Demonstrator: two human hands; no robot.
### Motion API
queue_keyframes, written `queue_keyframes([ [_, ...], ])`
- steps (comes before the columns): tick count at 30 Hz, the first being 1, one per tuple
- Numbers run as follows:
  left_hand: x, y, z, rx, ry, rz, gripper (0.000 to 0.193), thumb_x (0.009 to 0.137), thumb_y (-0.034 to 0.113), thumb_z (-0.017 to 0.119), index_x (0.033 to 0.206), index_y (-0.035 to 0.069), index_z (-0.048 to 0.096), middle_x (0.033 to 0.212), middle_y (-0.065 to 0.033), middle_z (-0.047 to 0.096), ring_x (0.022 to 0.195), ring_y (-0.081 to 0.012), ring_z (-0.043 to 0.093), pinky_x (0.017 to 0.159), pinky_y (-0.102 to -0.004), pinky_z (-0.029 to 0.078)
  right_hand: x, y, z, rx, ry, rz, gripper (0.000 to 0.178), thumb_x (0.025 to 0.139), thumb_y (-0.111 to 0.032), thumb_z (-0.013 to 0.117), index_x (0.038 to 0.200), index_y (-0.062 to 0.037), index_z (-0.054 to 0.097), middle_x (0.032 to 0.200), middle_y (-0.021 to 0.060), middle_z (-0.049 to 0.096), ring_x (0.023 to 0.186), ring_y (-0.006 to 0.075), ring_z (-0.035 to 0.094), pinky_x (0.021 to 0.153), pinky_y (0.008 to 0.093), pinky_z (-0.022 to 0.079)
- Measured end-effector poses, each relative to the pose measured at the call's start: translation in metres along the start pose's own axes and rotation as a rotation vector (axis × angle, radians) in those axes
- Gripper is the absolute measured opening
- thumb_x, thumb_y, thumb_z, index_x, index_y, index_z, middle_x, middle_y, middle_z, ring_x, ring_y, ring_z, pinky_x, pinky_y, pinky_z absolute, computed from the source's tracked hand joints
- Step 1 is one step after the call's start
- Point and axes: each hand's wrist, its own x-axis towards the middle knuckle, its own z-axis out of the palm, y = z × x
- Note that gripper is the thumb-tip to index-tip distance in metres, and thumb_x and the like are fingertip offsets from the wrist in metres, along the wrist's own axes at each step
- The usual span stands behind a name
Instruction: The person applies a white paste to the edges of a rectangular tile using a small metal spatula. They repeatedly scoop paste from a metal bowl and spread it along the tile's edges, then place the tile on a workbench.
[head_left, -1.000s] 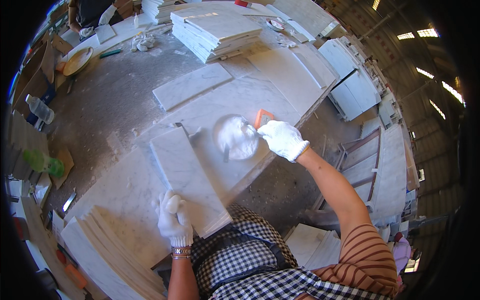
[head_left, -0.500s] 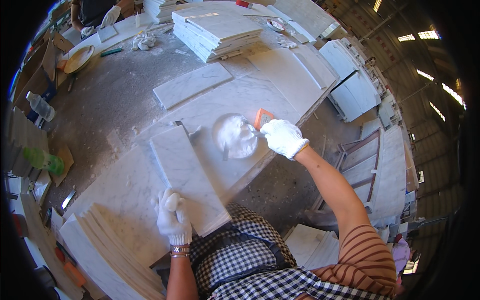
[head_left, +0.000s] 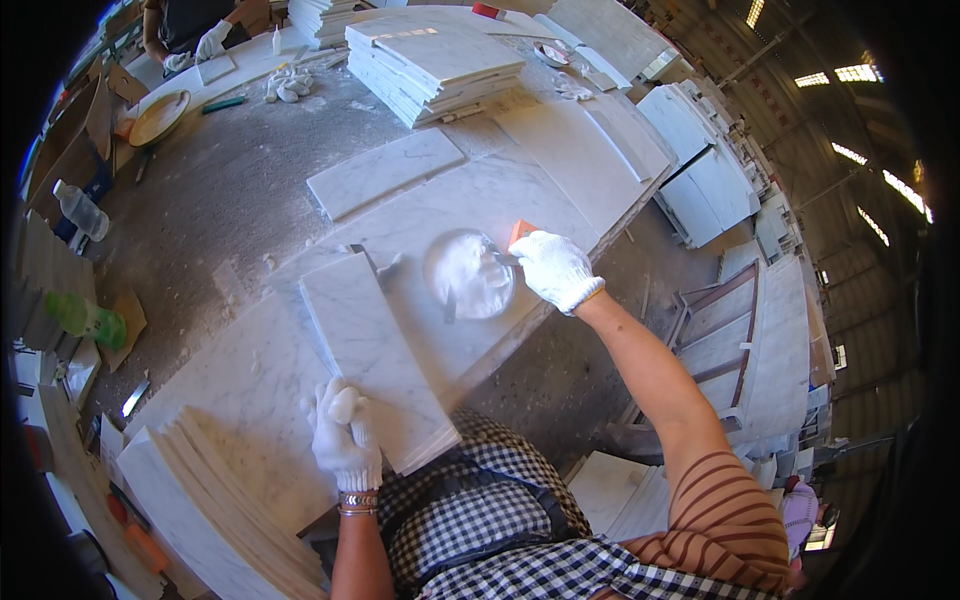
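My right hand, in a white knit glove, is closed round a small putty knife; its grey blade reaches over the rim of a round bowl of white paste. A second flat strip leans at the bowl's near side. Partly behind my right hand is an orange block. My left hand, also gloved, has its fingers curled at the left edge of a grey-veined white marble tile. This tile lies raised above the marble work slab, its near end by my checked apron.
Another marble tile lies beyond the bowl. A tall stack of tiles stands at the back, and more lean in a row at near left. Bottles stand at far left. A gloved co-worker sits at back left.
My right hand has shifted slightly left and up, bringing the putty knife's blade further over the paste and covering more of the orange block. My left hand and the tile stay still.
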Motion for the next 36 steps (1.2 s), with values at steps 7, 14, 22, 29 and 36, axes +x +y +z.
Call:
queue_keyframes([
  [7, -0.007, -0.009, -0.001, 0.009, -0.011, -0.033, 0.023, 0.1, 0.027, 0.062, 0.099, 0.004, 0.065, 0.098, -0.0108, 0.062, 0.095, -0.0313, 0.058, 0.107, -0.0416, 0.041, 0.003, 0.012, -0.002, 0.018, 0.06, 0.01, 0.018, 0.093, -0.02, 0.064, 0.102, -0.0105, 0.076, 0.095, 0.018, 0.072, 0.092, 0.041, 0.07, 0.082, 0.0502, 0.056],
  [14, -0.015, -0.019, 0.001, 0.047, 0.01, -0.008, 0.031, 0.099, 0.025, 0.066, 0.12, 0.001, 0.07, 0.11, -0.0138, 0.069, 0.105, -0.0326, 0.064, 0.112, -0.0443, 0.042, 0.018, 0.021, 0.032, 0.168, 0.28, -0.058, 0.025, 0.088, -0.016, 0.07, 0.111, -0.0093, 0.076, 0.097, 0.0159, 0.073, 0.094, 0.0382, 0.07, 0.087, 0.0475, 0.057],
  [22, -0.015, -0.019, -0.002, 0.036, -0.033, -0.062, 0.033, 0.1, 0.025, 0.067, 0.121, 0.0, 0.07, 0.116, -0.0162, 0.072, 0.111, -0.0335, 0.067, 0.119, -0.0469, 0.038, -0.006, 0.017, 0.012, 0.054, 0.366, -0.294, 0.023, 0.091, -0.011, 0.064, 0.11, -0.0136, 0.076, 0.096, 0.012, 0.071, 0.096, 0.033, 0.069, 0.083, 0.0443, 0.058],
  [29, -0.015, -0.016, -0.001, 0.043, -0.012, -0.064, 0.027, 0.1, 0.022, 0.066, 0.116, 0.001, 0.071, 0.115, -0.0153, 0.071, 0.113, -0.0348, 0.066, 0.121, -0.0481, 0.035, 0.023, 0.023, 0.029, 0.251, 0.349, -0.117, 0.023, 0.089, -0.012, 0.072, 0.11, -0.0091, 0.08, 0.095, 0.0142, 0.073, 0.087, 0.0349, 0.071, 0.077, 0.0423, 0.058],
  [36, -0.011, -0.013, -0.003, 0.032, -0.021, -0.013, 0.021, 0.1, 0.022, 0.066, 0.109, 0.003, 0.07, 0.113, -0.0136, 0.071, 0.11, -0.034, 0.066, 0.118, -0.0485, 0.037, 0.02, 0.004, 0.024, 0.068, 0.336, -0.404, 0.029, 0.085, -0.004, 0.07, 0.111, -0.0133, 0.078, 0.093, 0.0096, 0.073, 0.085, 0.0315, 0.07, 0.077, 0.0415, 0.058],
])
